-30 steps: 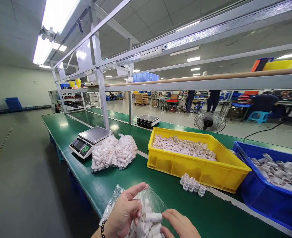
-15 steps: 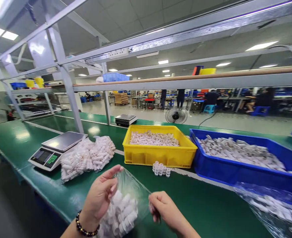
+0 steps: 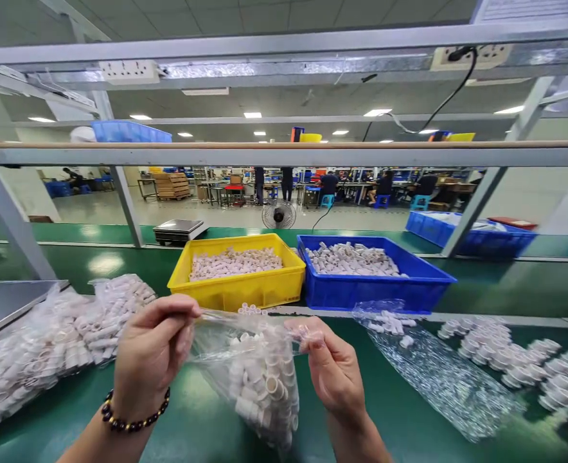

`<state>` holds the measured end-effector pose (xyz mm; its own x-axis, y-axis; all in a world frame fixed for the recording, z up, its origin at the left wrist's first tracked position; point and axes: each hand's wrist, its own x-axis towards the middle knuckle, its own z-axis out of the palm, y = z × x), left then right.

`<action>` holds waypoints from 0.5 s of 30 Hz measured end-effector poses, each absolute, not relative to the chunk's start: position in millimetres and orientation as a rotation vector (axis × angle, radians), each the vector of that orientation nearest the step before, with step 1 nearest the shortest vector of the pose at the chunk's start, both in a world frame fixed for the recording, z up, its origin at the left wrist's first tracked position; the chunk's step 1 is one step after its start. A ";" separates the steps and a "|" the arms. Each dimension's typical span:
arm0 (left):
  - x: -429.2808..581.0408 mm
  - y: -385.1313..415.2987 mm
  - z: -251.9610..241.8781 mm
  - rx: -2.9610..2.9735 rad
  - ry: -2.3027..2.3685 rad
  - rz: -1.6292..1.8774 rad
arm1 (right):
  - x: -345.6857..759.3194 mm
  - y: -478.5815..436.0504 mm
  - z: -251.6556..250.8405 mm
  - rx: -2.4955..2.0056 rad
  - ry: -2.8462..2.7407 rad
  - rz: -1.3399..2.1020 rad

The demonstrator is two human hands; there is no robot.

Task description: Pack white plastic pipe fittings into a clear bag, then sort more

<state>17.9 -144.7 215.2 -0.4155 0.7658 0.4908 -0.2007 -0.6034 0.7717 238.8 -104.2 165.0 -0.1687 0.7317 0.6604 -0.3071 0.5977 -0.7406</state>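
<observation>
My left hand (image 3: 151,354) and my right hand (image 3: 333,370) each pinch one side of the mouth of a clear plastic bag (image 3: 259,373). The bag hangs between them above the green bench (image 3: 399,418) and is filled with white plastic tube fittings. A dark bead bracelet (image 3: 132,418) is on my left wrist. Behind the bag stand a yellow bin (image 3: 238,292) and a blue bin (image 3: 371,286), both holding white fittings.
Filled bags (image 3: 57,341) lie at the left beside a scale's steel pan (image 3: 4,302). A flat clear bag (image 3: 433,370) and several upright white caps (image 3: 510,357) lie at the right. A metal frame rail (image 3: 284,154) crosses overhead. People work in the far background.
The view has swung right, bringing the blue bin, flat bag and caps into sight. My hands have lifted the bag and pulled its mouth apart, right hand now pinching it.
</observation>
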 end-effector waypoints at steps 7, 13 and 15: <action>31.4 -118.7 162.4 1.234 1.106 1.662 | 271.6 -84.8 174.2 -1.060 -1.803 0.663; 30.7 -108.2 172.0 1.275 1.070 1.734 | 272.6 -75.6 167.8 -1.063 -1.662 0.852; 34.2 -113.5 193.9 1.336 1.084 1.834 | 269.9 -77.4 169.1 -0.924 -1.559 0.923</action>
<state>34.2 -113.5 193.9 -0.2992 0.8423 0.4484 -0.0132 -0.4735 0.8807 269.9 -77.4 169.1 -0.1480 0.9099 0.3875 0.0973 0.4033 -0.9099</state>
